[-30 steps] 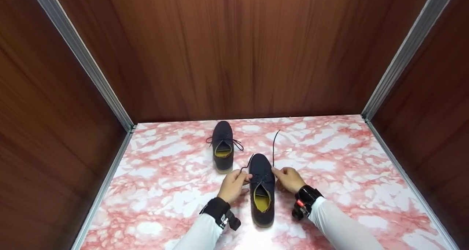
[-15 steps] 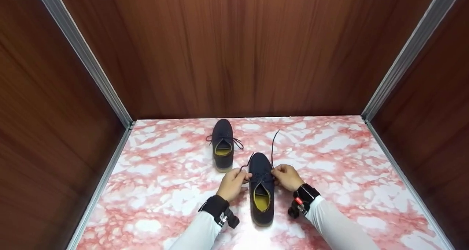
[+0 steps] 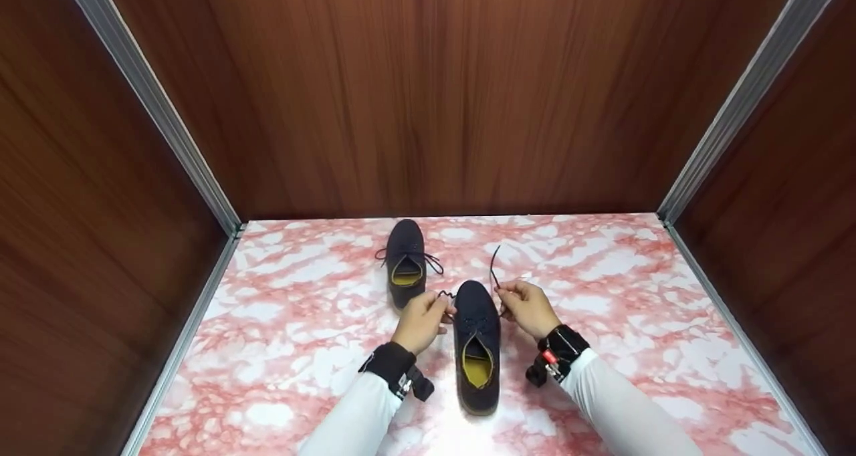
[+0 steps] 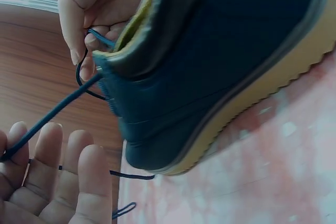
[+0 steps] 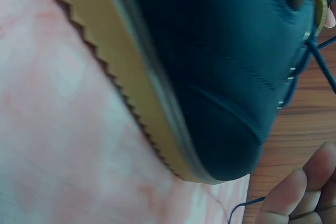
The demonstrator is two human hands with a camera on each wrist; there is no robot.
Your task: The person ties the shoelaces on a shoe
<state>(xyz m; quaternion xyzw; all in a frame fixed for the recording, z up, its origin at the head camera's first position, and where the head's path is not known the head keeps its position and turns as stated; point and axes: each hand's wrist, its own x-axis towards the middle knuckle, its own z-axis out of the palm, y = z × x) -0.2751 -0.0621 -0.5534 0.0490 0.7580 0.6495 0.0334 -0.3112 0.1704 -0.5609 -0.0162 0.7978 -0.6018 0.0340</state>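
Observation:
A dark navy lace-up shoe (image 3: 476,295) with a yellow lining stands between my hands, toe pointing away. My left hand (image 3: 420,321) pinches one end of its shoelace to the left; in the left wrist view that lace (image 4: 52,111) runs taut from the shoe's top to the fingers. To the right, my right hand (image 3: 529,310) pinches the other lace end (image 3: 493,267), whose free tip sticks up past the fingertips. A crossing of the laces (image 5: 311,43) shows over the eyelets in the right wrist view. The jagged tan sole (image 5: 113,72) faces both wrist cameras.
A matching shoe (image 3: 405,237) stands farther back on the left, its laces tied in a bow (image 3: 433,263). Underneath is a red-and-white marbled surface (image 3: 294,349). Brown wood-look panels (image 3: 414,95) enclose the back and sides, with metal strips (image 3: 144,85) at the corners.
My right hand has moved slightly away from me, and less lace sticks out beyond its fingers. My left hand has shifted slightly forward. Both shoes stay in place.

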